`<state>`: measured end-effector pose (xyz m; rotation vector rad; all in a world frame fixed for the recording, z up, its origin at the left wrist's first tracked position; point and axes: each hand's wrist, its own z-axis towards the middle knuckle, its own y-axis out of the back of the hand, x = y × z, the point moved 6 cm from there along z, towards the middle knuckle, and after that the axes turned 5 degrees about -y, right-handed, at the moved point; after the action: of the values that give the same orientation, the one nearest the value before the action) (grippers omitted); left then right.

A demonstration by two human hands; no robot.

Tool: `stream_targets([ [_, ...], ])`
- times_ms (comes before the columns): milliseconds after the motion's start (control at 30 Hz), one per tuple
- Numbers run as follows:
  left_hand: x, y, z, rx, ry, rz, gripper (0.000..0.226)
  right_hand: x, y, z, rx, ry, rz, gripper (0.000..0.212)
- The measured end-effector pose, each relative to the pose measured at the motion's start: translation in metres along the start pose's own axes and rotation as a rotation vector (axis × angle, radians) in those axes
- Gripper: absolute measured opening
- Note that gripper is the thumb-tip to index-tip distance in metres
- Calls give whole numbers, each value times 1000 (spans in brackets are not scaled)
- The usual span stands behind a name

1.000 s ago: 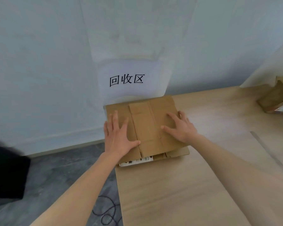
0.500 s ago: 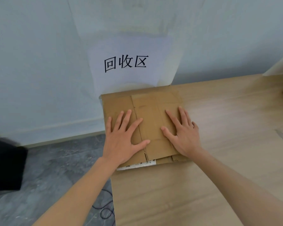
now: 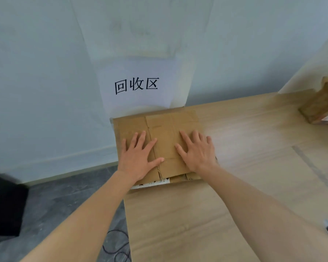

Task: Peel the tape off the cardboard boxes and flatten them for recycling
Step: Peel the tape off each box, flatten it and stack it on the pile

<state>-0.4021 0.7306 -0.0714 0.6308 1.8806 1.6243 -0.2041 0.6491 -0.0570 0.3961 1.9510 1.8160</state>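
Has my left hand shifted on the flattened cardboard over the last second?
Yes. The left hand has slid toward the wall sign, its fingers now spread further up the flattened cardboard, away from the near edge.

Soft even daylight, faint shadows; mild overall blur; wide-angle bending at edges; no glare.

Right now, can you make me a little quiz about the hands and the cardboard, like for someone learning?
1. True or false: both hands lie flat, fingers spread, on the flattened cardboard.
2. Which corner of the table holds the flattened cardboard: A far left, B near right, C far right?
3. Fill in: at the right edge sits another cardboard ___, not flattened.

Key:
1. True: left hand and right hand press palms down.
2. A, under the paper sign.
3. box.
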Motion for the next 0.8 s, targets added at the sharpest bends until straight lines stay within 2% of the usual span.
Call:
stream_targets([
  [100, -18, 32, -12, 63, -25, 5, 80, -5, 31, -20, 101, 14, 92, 65],
  [200, -45, 72, -34, -16, -116, 50, 75, -18, 71, -69, -3, 165, 72, 60],
  [300, -65, 109, -68, -55, -117, 53, 75, -55, 102, -124, 14, 208, 57, 61],
  [533, -137, 212, -174, -108, -89, 46, 73, -208, 189, -243, -9, 16, 15, 60],
  [800, -318, 320, -313, -252, -145, 9, 76, -368, 303, -417, -120, -78, 26, 54],
])
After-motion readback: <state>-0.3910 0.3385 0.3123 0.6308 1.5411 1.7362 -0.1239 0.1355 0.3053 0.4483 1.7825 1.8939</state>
